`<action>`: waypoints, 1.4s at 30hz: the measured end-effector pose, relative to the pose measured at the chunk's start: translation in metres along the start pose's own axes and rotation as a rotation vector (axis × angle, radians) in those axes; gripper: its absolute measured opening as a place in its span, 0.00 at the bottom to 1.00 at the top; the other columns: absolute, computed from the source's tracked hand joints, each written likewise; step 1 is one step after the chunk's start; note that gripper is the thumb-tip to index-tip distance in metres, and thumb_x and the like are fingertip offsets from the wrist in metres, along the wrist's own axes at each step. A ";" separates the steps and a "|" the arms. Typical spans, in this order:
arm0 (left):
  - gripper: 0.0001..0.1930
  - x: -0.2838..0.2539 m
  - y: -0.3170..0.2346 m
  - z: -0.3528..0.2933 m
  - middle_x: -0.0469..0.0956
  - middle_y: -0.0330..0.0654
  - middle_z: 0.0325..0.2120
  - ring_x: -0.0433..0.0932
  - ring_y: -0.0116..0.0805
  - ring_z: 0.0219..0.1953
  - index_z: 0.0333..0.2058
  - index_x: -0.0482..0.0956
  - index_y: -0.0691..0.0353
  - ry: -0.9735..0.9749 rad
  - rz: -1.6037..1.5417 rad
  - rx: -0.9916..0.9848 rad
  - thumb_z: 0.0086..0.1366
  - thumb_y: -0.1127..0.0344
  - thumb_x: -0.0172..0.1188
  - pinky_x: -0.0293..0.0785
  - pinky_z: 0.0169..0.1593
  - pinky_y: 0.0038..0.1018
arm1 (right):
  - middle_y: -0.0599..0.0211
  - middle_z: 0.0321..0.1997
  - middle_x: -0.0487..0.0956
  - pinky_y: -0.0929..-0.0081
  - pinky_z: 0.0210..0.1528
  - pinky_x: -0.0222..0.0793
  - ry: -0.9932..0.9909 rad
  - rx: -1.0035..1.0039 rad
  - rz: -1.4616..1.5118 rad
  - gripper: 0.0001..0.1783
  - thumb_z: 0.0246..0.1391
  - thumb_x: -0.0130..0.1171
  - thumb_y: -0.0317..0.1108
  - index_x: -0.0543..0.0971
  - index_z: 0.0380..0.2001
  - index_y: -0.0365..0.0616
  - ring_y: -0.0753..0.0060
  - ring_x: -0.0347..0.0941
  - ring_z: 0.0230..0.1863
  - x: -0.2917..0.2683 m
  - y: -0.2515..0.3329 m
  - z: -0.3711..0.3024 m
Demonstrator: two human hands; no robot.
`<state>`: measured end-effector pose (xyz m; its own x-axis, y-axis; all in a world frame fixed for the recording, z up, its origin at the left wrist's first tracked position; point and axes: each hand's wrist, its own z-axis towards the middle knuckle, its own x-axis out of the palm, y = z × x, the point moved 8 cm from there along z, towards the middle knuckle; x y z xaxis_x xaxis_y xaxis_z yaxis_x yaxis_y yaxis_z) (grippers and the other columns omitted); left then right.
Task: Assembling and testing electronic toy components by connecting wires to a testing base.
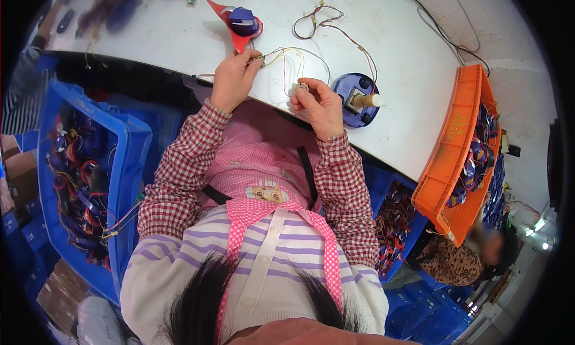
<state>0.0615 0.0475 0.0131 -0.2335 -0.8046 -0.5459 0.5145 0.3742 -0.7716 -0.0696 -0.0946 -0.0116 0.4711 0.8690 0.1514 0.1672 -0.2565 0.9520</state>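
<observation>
My left hand point(232, 80) is closed at the near edge of the white table, thumb and finger pinched on thin wires point(277, 53) with a small dark part at their end. Just beyond it lies a red and purple plastic toy piece point(242, 23). My right hand point(320, 105) pinches a small round pale disc point(300, 88), and thin coloured wires run from it toward the left hand. Right of that hand sits a round blue-purple unit point(341, 87) with a cream post point(366, 100) on top. A dark and red cable runs from this unit to the far side.
A blue crate point(141, 135) of wired toy parts stands at my left. On the right, an orange crate point(446, 147) of similar parts leans by the table point(413, 75), above another blue bin point(400, 255). Another person point(452, 258) is at lower right; a striped sleeve point(27, 87) shows far left.
</observation>
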 end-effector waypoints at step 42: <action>0.13 0.030 0.031 -0.155 0.72 0.57 0.46 0.77 0.40 0.41 0.50 0.65 0.65 0.323 -1.728 -0.974 0.67 0.74 0.42 0.75 0.38 0.22 | 0.62 0.32 0.74 0.83 0.24 0.69 -0.114 -0.187 -0.030 0.12 0.59 0.53 0.31 0.69 0.43 0.36 0.76 0.70 0.23 0.003 0.049 0.003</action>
<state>-0.0570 0.1066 -0.0779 -0.0669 -0.4670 0.8817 -0.8798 -0.3892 -0.2729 -0.0570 -0.1055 0.0345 0.5649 0.8189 0.1015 0.0236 -0.1390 0.9900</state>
